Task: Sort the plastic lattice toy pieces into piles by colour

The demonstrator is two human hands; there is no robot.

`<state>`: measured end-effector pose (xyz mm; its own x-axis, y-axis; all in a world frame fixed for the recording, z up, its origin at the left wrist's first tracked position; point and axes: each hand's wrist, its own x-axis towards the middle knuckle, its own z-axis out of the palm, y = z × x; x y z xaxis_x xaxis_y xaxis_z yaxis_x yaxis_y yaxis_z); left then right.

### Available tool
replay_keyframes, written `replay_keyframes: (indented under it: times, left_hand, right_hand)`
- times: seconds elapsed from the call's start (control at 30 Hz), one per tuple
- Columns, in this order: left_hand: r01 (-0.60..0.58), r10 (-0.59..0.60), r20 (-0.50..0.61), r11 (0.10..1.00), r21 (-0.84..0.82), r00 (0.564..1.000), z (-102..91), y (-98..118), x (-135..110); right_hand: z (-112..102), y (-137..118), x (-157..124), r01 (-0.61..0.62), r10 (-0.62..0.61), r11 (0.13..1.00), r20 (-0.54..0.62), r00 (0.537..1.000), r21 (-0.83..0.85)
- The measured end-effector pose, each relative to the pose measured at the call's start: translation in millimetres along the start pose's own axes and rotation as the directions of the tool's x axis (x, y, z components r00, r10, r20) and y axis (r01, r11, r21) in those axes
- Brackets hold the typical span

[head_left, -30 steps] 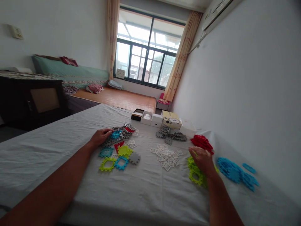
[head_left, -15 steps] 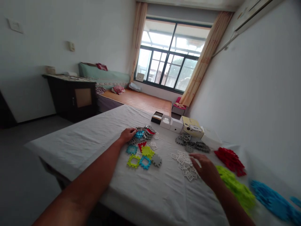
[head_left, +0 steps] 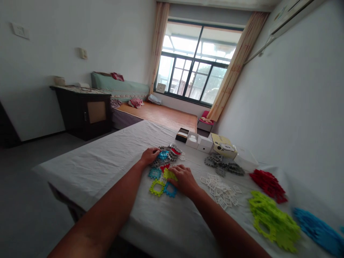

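My left hand (head_left: pixel 150 156) rests at the left edge of a mixed pile of interlocking plastic tiles (head_left: pixel 174 154), in grey, blue, red and white. Its fingers are bent together against the pile; whatever they hold is hidden. Over a lime-green tile (head_left: pixel 169 174) lies my right hand (head_left: pixel 184 179), thumb and fingers apart at its edges. Around it sit a teal tile (head_left: pixel 155 173), a red tile (head_left: pixel 165 167), a lime-green square frame (head_left: pixel 157 188) and a blue square frame (head_left: pixel 170 190), partly covered by the right hand.
Right of my right hand are white window-shaped pieces (head_left: pixel 221 191). Farther out lie grey tiles (head_left: pixel 224 165), red tiles (head_left: pixel 268 185), a lime-green heap (head_left: pixel 274 220) and blue tiles (head_left: pixel 318 229). Small boxes (head_left: pixel 192 139) and a yellow box (head_left: pixel 223 145) line the table's far side.
My right hand has moved left from the white pieces to the lime-green tile, uncovering more white pieces and now hiding the grey tile. The left hand stays at the mixed pile.
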<state>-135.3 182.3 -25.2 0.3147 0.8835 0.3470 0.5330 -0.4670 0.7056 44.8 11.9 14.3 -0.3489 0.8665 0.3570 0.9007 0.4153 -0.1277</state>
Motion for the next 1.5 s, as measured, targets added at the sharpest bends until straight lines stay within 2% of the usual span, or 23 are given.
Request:
replay_keyframes:
  times: [0.17,0.23,0.3,0.37,0.43,0.5,0.57,0.63,0.7,0.8,0.9,0.97,1.07,1.2,1.33,1.5]
  left_hand:
    - [0.001,-0.001,0.012,1.0,0.006,1.0,-1.3,1,3]
    - [-0.001,0.001,0.019,1.0,0.016,1.0,-2.4,1,4]
    - [-0.002,0.002,0.023,1.0,0.024,1.0,-3.1,1,4]
    - [0.0,-0.001,0.029,0.999,0.037,1.0,-3.4,2,5]
    - [0.001,-0.003,0.036,0.998,0.058,0.999,-3.6,3,6]
    - [0.007,-0.011,0.041,0.996,0.085,0.999,-3.3,3,7]
    - [0.015,-0.019,0.038,0.995,0.1,0.999,-2.5,3,8]
    - [0.01,-0.013,0.032,0.995,0.098,0.999,-1.5,2,8]
    - [-0.008,0.006,0.029,0.996,0.092,1.0,-0.6,1,8]
    - [-0.028,0.026,0.026,0.996,0.087,0.999,0.0,1,5]
    - [-0.014,0.012,0.025,0.998,0.065,1.0,-0.4,3,2]
    - [0.0,-0.001,0.028,0.999,0.042,1.0,-0.9,5,0]
    - [0.002,-0.002,0.026,1.0,0.015,1.0,-1.8,6,-2]
    - [0.007,-0.008,0.025,0.999,0.031,1.0,-2.2,3,-1]
    - [0.0,-0.001,0.029,0.999,0.033,1.0,-0.3,-1,1]
    - [-0.003,0.002,0.038,1.0,0.015,0.999,2.0,-2,2]
  right_hand:
    - [-29,-4,-29,-0.094,0.088,0.994,-0.099,0.991,-0.061]
    - [-47,13,-53,-0.179,0.166,0.98,-0.146,0.975,-0.083]
    - [-67,44,-88,-0.291,0.263,0.947,-0.194,0.945,-0.133]
    - [-87,84,-131,-0.416,0.36,0.883,-0.256,0.897,-0.216]
    - [-104,125,-178,-0.567,0.462,0.775,-0.361,0.81,-0.28]
    - [-116,157,-224,-0.676,0.54,0.662,-0.419,0.73,-0.324]
    - [-121,177,-259,-0.742,0.61,0.572,-0.423,0.669,-0.349]
    - [-121,185,-275,-0.755,0.64,0.545,-0.401,0.656,-0.365]
    - [-116,182,-270,-0.722,0.595,0.587,-0.409,0.691,-0.366]
    - [-104,153,-226,-0.592,0.461,0.75,-0.409,0.787,-0.294]
    - [-85,102,-161,-0.356,0.329,0.929,-0.207,0.921,-0.106]
    - [-70,67,-121,-0.206,0.207,0.978,-0.059,0.976,0.026]
    - [-45,31,-74,-0.1,0.093,0.986,0.054,0.994,0.137]
    - [-16,15,-42,-0.146,0.133,0.98,0.1,0.986,0.134]
    - [2,15,-40,-0.163,0.158,0.968,0.038,0.987,0.191]
    - [5,16,-48,-0.163,0.188,0.949,-0.072,0.979,0.272]
